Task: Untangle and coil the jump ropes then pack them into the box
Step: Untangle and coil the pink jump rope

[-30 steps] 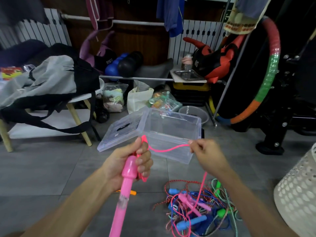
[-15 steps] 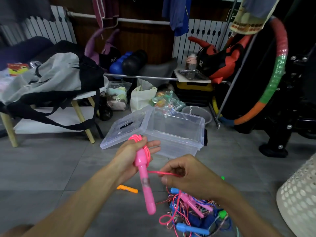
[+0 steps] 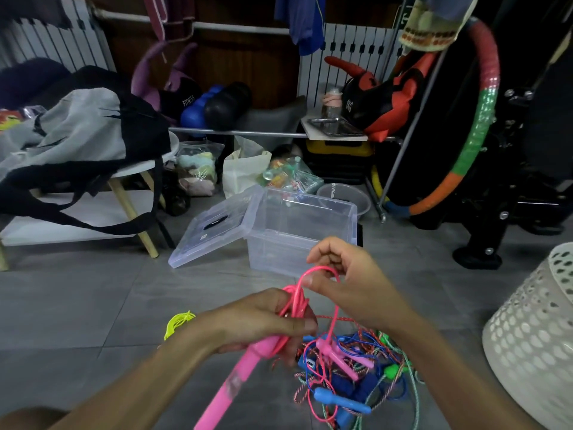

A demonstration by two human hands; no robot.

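My left hand [image 3: 260,321] grips the pink jump rope handle [image 3: 229,383], which points down and left, with several loops of pink cord [image 3: 294,302] gathered at its top. My right hand [image 3: 350,280] pinches a loop of that same pink cord just above and right of the left hand. The cord runs down into a tangled pile of ropes [image 3: 350,377] on the floor, with blue, pink and green handles. The clear plastic box [image 3: 297,234] stands open behind my hands, nothing visible inside, its lid [image 3: 214,228] leaning at its left.
A yellow-green cord [image 3: 176,324] lies on the grey tile floor left of my left wrist. A white perforated basket [image 3: 536,330] stands at the right. A low white table with a grey-black bag [image 3: 77,131] is at the left. Gym gear and a hoop [image 3: 477,119] crowd the back.
My right hand rose from below the handle to above it, carrying a cord loop up. The left hand dropped lower and the handle tilted down-left, with more cord wound at its top.
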